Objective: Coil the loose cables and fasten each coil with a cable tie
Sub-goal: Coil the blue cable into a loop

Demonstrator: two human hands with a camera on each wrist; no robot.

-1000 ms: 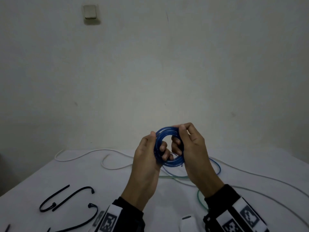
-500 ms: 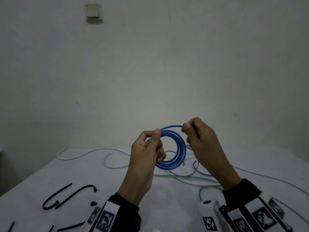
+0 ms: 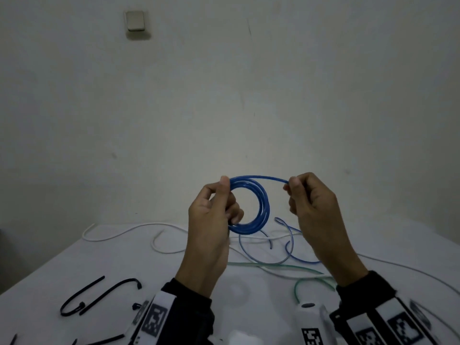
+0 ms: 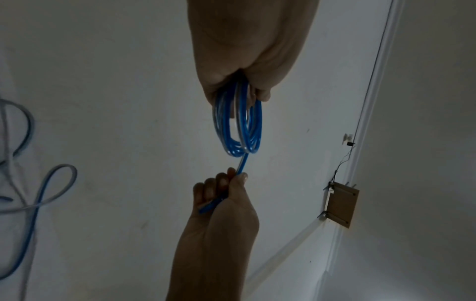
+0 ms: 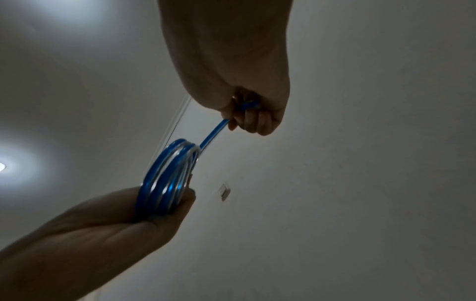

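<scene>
A blue cable coil (image 3: 258, 207) of several turns is held up above the table. My left hand (image 3: 219, 202) grips the coil's left side between thumb and curled fingers; the same coil (image 4: 238, 130) hangs from that hand in the left wrist view. My right hand (image 3: 302, 195) pinches the blue cable's free strand (image 3: 271, 178) a short way to the right of the coil, the strand (image 5: 213, 134) running taut from coil (image 5: 165, 179) to fingers. More loose blue cable (image 3: 291, 245) trails down onto the table behind the hands.
On the white table (image 3: 74, 265) lie a white cable (image 3: 129, 231), a green cable (image 3: 298, 270) and several black cable ties (image 3: 99, 295) at the front left. A wall switch (image 3: 135, 21) is high on the bare wall.
My right hand has left the coil and moved right, drawing a length of the blue strand out from it. The left hand keeps hold of the coil.
</scene>
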